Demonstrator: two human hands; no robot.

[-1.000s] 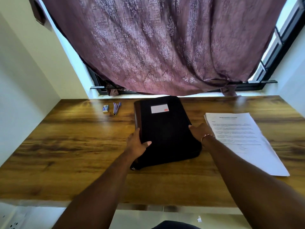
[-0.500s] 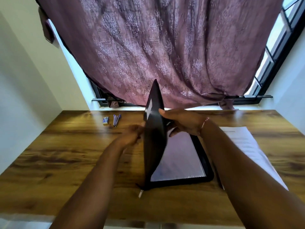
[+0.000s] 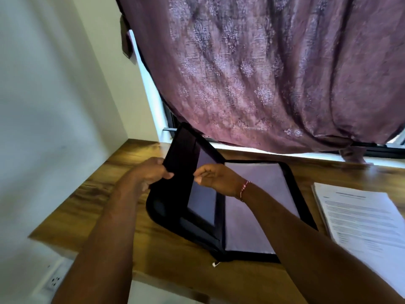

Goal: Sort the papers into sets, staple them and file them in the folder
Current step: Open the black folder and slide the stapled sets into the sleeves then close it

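Wooden table (image 3: 175, 270): at nine o'clock the left hand (image 3: 151, 174) grips the raised, stiff-looking cover of the open black folder (image 3: 180, 153), with the right hand (image 3: 217, 179) pinching its inner edge just beside. At three o'clock the papers (image 3: 361, 220) look light and floppy; lift them by the stack's edge.

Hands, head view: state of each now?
Left hand: grips the raised cover of the black zippered fabric folder.
Right hand: fingers curled beside that cover; grip cannot be told.

L hand (image 3: 153, 172) grips raised cover edge of folder (image 3: 175, 200), thumb on near face. R hand (image 3: 215, 178) just right of it, fingers curled; grip unclear. Both forearms reach fwd.
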